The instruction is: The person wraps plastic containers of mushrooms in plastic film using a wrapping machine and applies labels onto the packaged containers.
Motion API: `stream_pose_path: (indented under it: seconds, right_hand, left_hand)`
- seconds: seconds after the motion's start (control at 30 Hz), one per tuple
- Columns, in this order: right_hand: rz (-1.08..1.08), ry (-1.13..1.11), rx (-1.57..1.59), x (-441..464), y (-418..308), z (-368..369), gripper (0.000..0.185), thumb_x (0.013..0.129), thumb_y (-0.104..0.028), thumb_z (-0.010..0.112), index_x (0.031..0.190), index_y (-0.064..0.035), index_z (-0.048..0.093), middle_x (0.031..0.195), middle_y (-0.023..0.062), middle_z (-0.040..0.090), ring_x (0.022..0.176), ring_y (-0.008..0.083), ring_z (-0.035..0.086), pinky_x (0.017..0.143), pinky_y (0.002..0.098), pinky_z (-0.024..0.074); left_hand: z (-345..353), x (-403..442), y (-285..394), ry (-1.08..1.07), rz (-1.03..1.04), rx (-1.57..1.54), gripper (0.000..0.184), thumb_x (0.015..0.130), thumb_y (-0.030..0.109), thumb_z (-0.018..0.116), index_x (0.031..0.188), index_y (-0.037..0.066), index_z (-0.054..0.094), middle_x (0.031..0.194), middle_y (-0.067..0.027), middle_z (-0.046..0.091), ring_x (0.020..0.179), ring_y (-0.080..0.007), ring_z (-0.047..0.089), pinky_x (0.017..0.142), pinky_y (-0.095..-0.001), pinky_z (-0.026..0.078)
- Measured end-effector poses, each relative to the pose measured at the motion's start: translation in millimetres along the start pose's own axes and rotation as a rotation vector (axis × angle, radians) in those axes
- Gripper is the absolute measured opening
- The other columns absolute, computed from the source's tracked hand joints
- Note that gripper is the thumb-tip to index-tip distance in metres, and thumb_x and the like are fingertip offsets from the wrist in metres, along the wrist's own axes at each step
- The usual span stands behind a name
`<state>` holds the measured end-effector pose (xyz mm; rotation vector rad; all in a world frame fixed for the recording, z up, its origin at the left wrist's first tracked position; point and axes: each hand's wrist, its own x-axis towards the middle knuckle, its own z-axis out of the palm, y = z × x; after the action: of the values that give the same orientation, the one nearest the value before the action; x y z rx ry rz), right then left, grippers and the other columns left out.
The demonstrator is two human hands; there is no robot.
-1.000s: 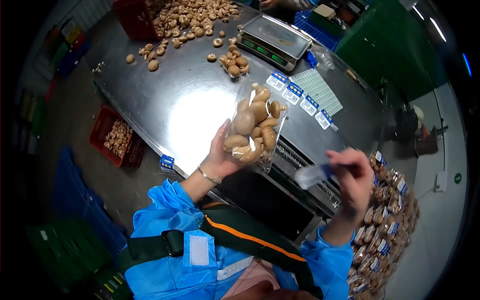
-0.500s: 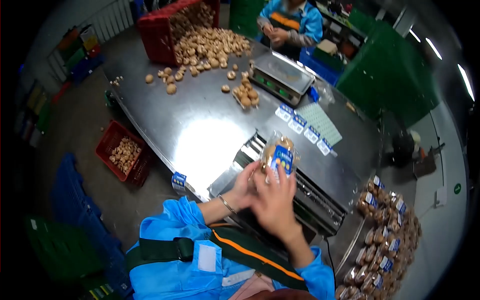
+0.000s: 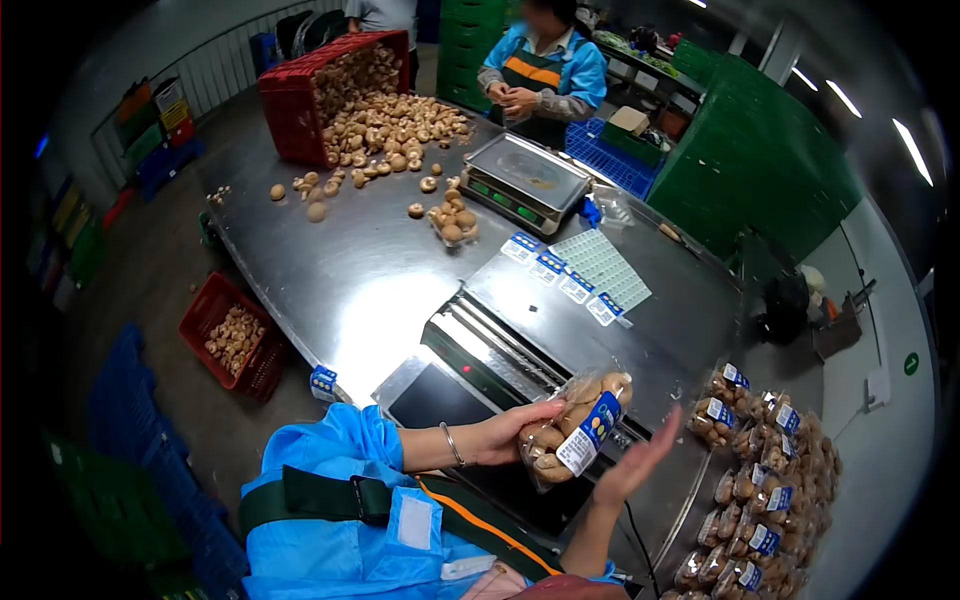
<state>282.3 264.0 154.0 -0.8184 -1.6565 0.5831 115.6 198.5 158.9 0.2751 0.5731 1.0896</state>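
Note:
My left hand (image 3: 497, 436) grips a clear-wrapped pack of mushrooms (image 3: 574, 414) by its left end, above the front of the wrapping machine (image 3: 505, 345). A blue and white label (image 3: 592, 436) lies slantwise across the pack's top. Just right of the pack, my right hand (image 3: 640, 466) is held up with fingers extended, apart from it and holding nothing. The pack covers part of the machine.
Loose mushrooms (image 3: 385, 130) spill from a tipped red crate (image 3: 290, 115). A scale (image 3: 527, 180), an unwrapped tray of mushrooms (image 3: 453, 222) and label cards (image 3: 562, 276) share the steel table. Wrapped packs (image 3: 765, 500) are piled at right. A co-worker (image 3: 545, 75) stands opposite.
The pack has moved toward me and to the right in my left hand. My right hand has come off the label and swung right, fingers extended. The view has shifted.

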Motion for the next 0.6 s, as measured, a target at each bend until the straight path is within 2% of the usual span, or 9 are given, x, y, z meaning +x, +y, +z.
stream_pose_path:
  seconds: [0.1, 0.13, 0.17, 0.2, 0.23, 0.37, 0.43, 0.5, 0.6]
  right_hand:
    - [0.561, 0.082, 0.799, -43.8, 52.0, -29.5, 0.058, 0.09, -0.042, 0.037, 0.134, -0.0044, 0.027, 0.137, 0.0126, 0.03, 0.126, 0.0265, 0.029, 0.105, 0.039, 0.0204]
    - [0.724, 0.098, 1.108, -54.6, 53.2, -39.6, 0.058, 0.089, -0.042, 0.039, 0.134, -0.0067, 0.029, 0.136, 0.0119, 0.033, 0.124, 0.0265, 0.033, 0.104, 0.04, 0.0241]
    - [0.877, 0.116, 1.422, -61.9, 54.0, -47.5, 0.057, 0.089, -0.043, 0.04, 0.133, -0.009, 0.03, 0.135, 0.0113, 0.035, 0.121, 0.0264, 0.037, 0.103, 0.0409, 0.0279]
    - [0.898, 0.263, 1.432, -68.1, 66.4, -52.0, 0.058, 0.087, -0.046, 0.042, 0.133, -0.0104, 0.032, 0.133, 0.011, 0.037, 0.117, 0.0271, 0.042, 0.1, 0.0442, 0.0323]
    - [0.707, 0.167, 1.219, -74.7, 98.7, -64.7, 0.06, 0.084, -0.047, 0.046, 0.131, -0.0117, 0.036, 0.133, 0.011, 0.037, 0.117, 0.0266, 0.042, 0.099, 0.0439, 0.0331]
    - [0.808, 0.461, 1.381, -95.6, 131.2, -143.9, 0.055, 0.084, -0.04, 0.05, 0.128, -0.0101, 0.039, 0.13, 0.0103, 0.042, 0.113, 0.0241, 0.045, 0.095, 0.0364, 0.0369]
    - [0.79, 0.642, 1.444, -106.8, 144.7, -188.6, 0.053, 0.083, -0.037, 0.052, 0.127, -0.0094, 0.04, 0.128, 0.01, 0.044, 0.111, 0.0229, 0.047, 0.093, 0.0327, 0.0388]
    - [0.462, 0.51, 1.595, -104.6, 193.3, -222.0, 0.051, 0.084, -0.041, 0.052, 0.122, -0.0079, 0.044, 0.117, 0.0098, 0.052, 0.099, 0.0267, 0.054, 0.089, 0.0444, 0.0418]
    - [0.908, 1.016, 0.544, -109.2, 258.1, -238.9, 0.058, 0.081, -0.041, 0.058, 0.124, -0.0084, 0.036, 0.117, 0.0088, 0.049, 0.097, 0.022, 0.055, 0.079, 0.0382, 0.0459]
  left_hand:
    - [16.1, 42.7, -21.1, -0.142, 0.118, 0.222, 0.048, 0.09, 0.034, 0.045, 0.13, 0.009, 0.034, 0.125, -0.0087, 0.046, 0.108, -0.0182, 0.05, 0.091, -0.0307, 0.04]
    - [20.8, 64.5, -31.3, -0.238, 0.242, 0.575, 0.056, 0.091, 0.042, 0.038, 0.134, 0.008, 0.029, 0.128, -0.0143, 0.042, 0.114, -0.0247, 0.046, 0.095, -0.0341, 0.036]
    - [-8.1, 104.3, -62.1, -0.066, 0.5, 1.364, 0.063, 0.09, 0.05, 0.032, 0.136, 0.007, 0.025, 0.129, -0.0199, 0.039, 0.119, -0.0315, 0.039, 0.098, -0.0379, 0.03]
    - [0.3, 112.5, -78.1, -0.049, 0.504, 1.48, 0.066, 0.089, 0.052, 0.03, 0.136, 0.007, 0.026, 0.129, -0.0215, 0.037, 0.12, -0.0337, 0.036, 0.1, -0.0395, 0.027]
    - [13.6, 116.0, -90.8, -0.047, 0.501, 1.592, 0.068, 0.088, 0.055, 0.028, 0.135, 0.006, 0.027, 0.13, -0.023, 0.036, 0.122, -0.036, 0.033, 0.101, -0.0411, 0.024]
    - [57.9, 102.1, -73.7, -0.261, 0.556, 1.346, 0.053, 0.087, 0.038, 0.047, 0.128, 0.005, 0.039, 0.131, -0.0191, 0.036, 0.121, -0.0358, 0.034, 0.1, -0.0418, 0.025]
    - [66.2, 93.9, -50.4, -0.198, 0.526, 1.432, 0.045, 0.082, 0.023, 0.057, 0.121, 0.004, 0.045, 0.126, -0.017, 0.041, 0.118, -0.0331, 0.038, 0.098, -0.0397, 0.028]
    - [55.2, 87.4, -43.3, -0.048, 0.547, 1.448, 0.037, 0.079, 0.013, 0.059, 0.114, 0.004, 0.05, 0.121, -0.0155, 0.045, 0.114, -0.0297, 0.042, 0.096, -0.0374, 0.031]
    - [30.7, 80.8, -38.5, 0.163, 0.53, 1.296, 0.028, 0.077, 0.002, 0.056, 0.105, 0.002, 0.054, 0.118, -0.0133, 0.048, 0.112, -0.0253, 0.044, 0.095, -0.0343, 0.033]
